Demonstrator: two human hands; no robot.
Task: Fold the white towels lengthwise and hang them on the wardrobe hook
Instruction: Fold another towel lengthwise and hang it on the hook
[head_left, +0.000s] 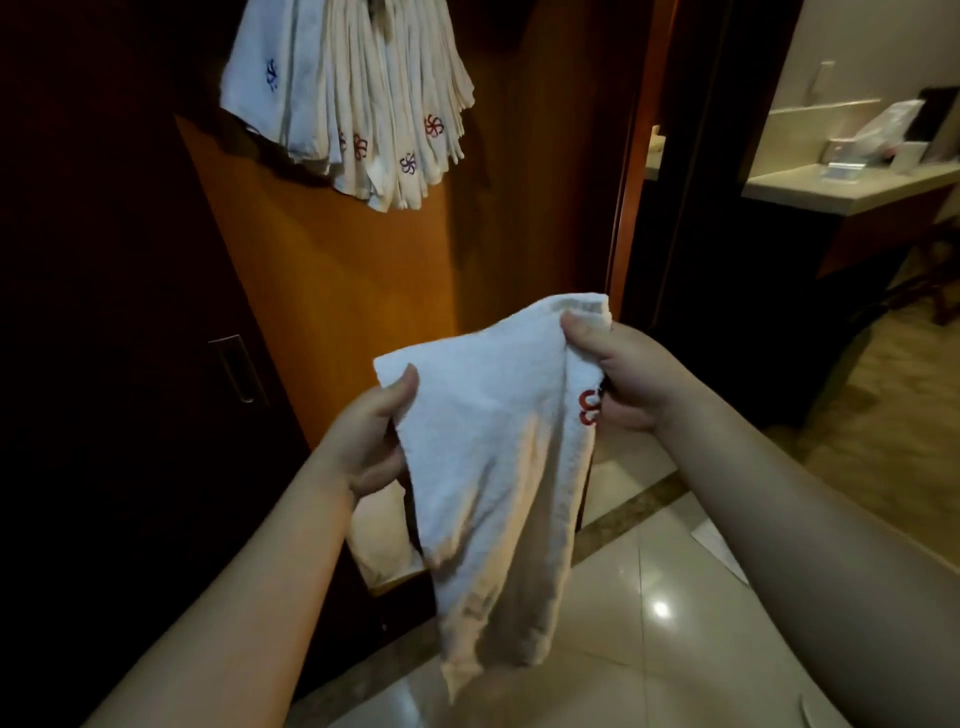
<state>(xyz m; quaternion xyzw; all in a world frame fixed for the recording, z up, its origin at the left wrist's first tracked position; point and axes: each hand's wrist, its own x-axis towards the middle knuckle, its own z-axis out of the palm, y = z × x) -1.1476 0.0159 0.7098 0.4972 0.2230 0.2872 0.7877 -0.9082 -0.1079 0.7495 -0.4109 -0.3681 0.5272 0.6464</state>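
A white towel (488, 457) with a red logo at its right edge hangs between my two hands in front of me. My left hand (369, 441) pinches its upper left corner with thumb on top. The upper right corner is pinched by my right hand (618, 374), thumb over the doubled edge. The towel droops down toward the floor in loose folds. High up, a bunch of several white towels (358, 104) with red and blue logos hangs against the wooden wardrobe door (332, 291); the hook itself is hidden behind them.
A dark wardrobe panel with a recessed handle (236, 369) stands at the left. Glossy floor tiles (649, 597) lie below. To the right, a doorway opens on a counter (852, 187) with boxes and small items. Another pale cloth (379, 540) shows behind the held towel, low.
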